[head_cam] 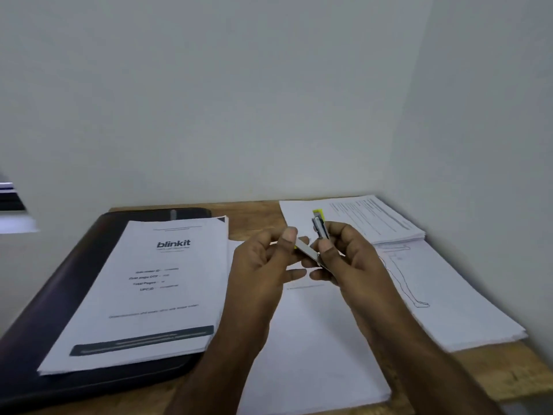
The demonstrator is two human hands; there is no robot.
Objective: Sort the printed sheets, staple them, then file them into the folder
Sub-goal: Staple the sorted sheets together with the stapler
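Head view: holding a small stapler point(318, 235) above the desk centre, swung open at its hinge, yellow top arm point(318, 215) pointing up and away, metal base strip point(308, 252) angling down toward the left. Right hand point(344, 256) pinching the stapler body near the hinge between thumb and curled fingers. Left hand point(263, 262) pinching the free end of the base strip with the thumb, remaining fingers loosely bent beneath. Probably loading or checking staples; stapling not yet begun.

Handling: treating the stapler as light, rigid and smooth-sided, likely to snap shut on fingertips; gripping by the sides, clear of the staple channel. Treating each sheet stack as light, limp and prone to fanning out; squaring first, then lifting by a long edge with support underneath.

Lying directly beneath the hands: blank-faced stack point(311, 339), overhanging the near desk edge slightly. Lying to the left: stack with the "blinkit" cover page point(149, 292), resting on the dark folder point(45, 324), which is closed as far as can be judged. Lying to the right: stack with a line drawing point(443, 298); behind it, a stack of text pages point(359, 220), against the wall corner.

Clearance: wooden desk point(254, 214) showing only in narrow strips; walls closing off rear and right; working room remaining mainly above the centre stack.
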